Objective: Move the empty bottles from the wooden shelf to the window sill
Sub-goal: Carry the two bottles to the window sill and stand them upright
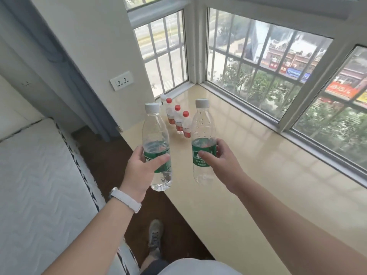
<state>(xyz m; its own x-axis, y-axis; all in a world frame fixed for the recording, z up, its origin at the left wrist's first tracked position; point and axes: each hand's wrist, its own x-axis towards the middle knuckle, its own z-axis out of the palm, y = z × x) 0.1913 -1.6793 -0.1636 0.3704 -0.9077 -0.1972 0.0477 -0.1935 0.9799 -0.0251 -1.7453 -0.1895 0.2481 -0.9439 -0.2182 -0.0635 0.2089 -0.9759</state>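
My left hand (142, 171) grips a clear empty bottle (155, 133) with a white cap and green label, held upright above the near-left edge of the cream window sill (258, 165). In my right hand (220, 161) is a second green-label bottle (203, 126), also upright, held over the sill. Three small red-capped bottles (178, 121) stand in a row on the sill near the wall, with a white-capped one (163, 98) behind them. The wooden shelf is out of view.
Barred windows (268, 66) line the far and left sides of the sill. A white mattress (39, 185) lies at the left, with dark floor (111, 161) between it and the sill. A wall socket (121, 80) and a grey curtain (79, 76) are on the left wall.
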